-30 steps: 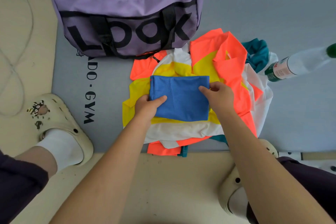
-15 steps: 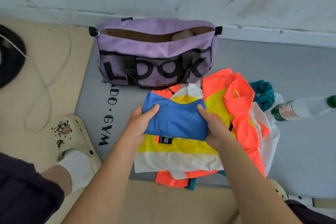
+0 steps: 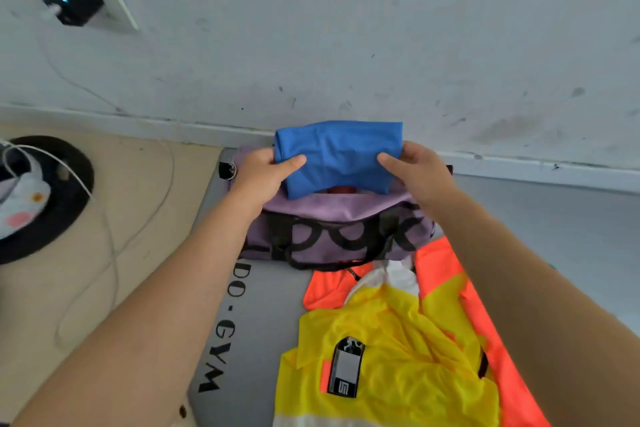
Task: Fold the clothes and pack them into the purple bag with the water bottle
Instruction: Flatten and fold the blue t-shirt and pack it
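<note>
Above the bag mouth: folded blue garment, held clear of the floor, its lower edge just over the opening
Left hand: pinches the garment's left edge, thumb on the near face, fingers behind
Right hand: pinches the right edge the same way
Purple bag: directly below and slightly nearer than the garment; mouth open, facing up; something red shows inside
Key relation: garment's long axis runs left to right, parallel to the bag's mouth; both hands equally near
Judged next move: lower straight down
Remaining clothes: yellow garment and orange garment, unfolded on the grey mat
Water bottle: not in view
</note>
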Tool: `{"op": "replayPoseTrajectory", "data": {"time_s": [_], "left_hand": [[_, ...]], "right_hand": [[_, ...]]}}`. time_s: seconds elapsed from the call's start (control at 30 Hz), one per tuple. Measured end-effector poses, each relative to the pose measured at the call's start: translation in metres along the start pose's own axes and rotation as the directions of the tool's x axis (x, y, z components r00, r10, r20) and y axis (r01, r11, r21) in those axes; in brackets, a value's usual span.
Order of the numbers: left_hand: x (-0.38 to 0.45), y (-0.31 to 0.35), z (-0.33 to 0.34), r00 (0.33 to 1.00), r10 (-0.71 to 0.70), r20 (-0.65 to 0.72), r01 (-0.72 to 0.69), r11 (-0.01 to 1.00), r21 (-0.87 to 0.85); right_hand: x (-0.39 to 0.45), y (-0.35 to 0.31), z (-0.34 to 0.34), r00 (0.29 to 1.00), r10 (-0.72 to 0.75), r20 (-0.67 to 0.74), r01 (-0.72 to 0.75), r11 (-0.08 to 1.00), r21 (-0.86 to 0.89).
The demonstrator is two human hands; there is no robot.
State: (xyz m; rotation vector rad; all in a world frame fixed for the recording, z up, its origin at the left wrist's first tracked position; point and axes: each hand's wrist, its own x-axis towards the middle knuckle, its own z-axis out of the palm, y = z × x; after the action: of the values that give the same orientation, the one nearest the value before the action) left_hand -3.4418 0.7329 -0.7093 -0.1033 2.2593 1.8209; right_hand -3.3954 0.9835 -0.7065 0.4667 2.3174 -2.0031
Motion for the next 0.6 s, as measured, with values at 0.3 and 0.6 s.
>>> {"op": "replayPoseTrajectory", "data": {"time_s": [0.3, 0.6], "left_hand": [[0.022, -0.045, 0.001, 0.993, 0.019, 0.115, -0.05, 0.961, 0.273], [0.041, -0.042, 0.007, 0.987, 0.113, -0.114, -0.078, 0.959, 0.273]], "right_hand": [[0.017, 0.023, 0.004, 0.998, -0.043, 0.056, 0.059, 0.943, -0.328], [0.034, 0.023, 0.017, 0.996, -0.057, -0.075, 0.024, 0.926, -0.376]]}}
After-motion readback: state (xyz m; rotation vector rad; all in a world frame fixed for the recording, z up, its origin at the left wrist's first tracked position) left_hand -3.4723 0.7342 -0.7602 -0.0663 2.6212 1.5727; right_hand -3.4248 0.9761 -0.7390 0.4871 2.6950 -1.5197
